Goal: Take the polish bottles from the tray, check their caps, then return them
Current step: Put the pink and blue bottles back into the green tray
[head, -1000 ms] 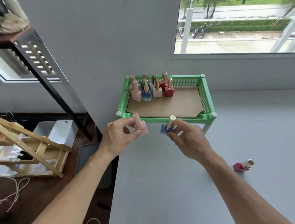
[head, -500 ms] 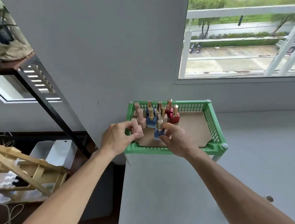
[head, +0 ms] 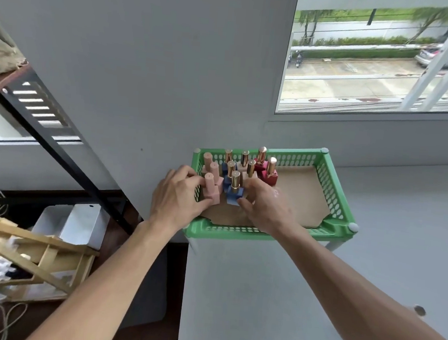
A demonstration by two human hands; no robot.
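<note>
Green tray holds the standing bottles. My left hand clamps a pink bottle, my right hand a blue bottle, both set down inside (neither released). Return nearly complete; nothing visible remains on the surface.

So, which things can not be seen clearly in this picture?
Head view only:
- Pink bottle: base hidden by left hand, so release unclear.
- Blue bottle: right hand covers its right side.
- Back bottles' bases: hidden by front ones.
- Cap tightness: too small.
- Green tray legs: mostly hidden.
</note>
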